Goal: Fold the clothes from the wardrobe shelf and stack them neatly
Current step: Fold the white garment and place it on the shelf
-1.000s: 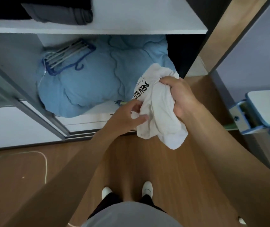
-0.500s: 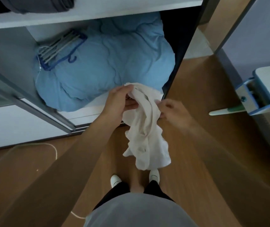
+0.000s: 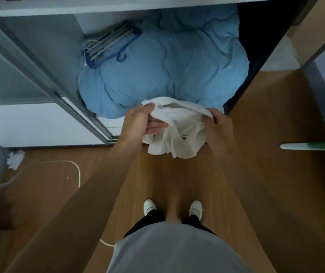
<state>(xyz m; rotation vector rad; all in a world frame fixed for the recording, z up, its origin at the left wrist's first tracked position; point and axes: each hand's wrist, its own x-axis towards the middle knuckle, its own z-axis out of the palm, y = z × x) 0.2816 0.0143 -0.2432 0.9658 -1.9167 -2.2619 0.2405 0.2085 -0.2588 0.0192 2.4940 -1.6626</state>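
— The fingers [image 3: 156, 126] of the left hand [image 3: 138, 123], what did they hold?
— They gripped the white garment [image 3: 179, 134]. The right hand [image 3: 219, 125] pinched its other side, so it hung between them, before the blue duvet [image 3: 167, 69], above the floor [image 3: 157, 174].

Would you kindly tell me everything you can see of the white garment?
The white garment is thin, soft-looking cloth, creased and bunched, not folded. It hangs in the air before the wardrobe, above the wood floor, its upper edge stretched between two hands, the rest drooping in loose folds. The left hand pinches one end, thumb on top; the right hand grips the other. Its top overlaps the blue duvet in view; whether they touch is unclear.
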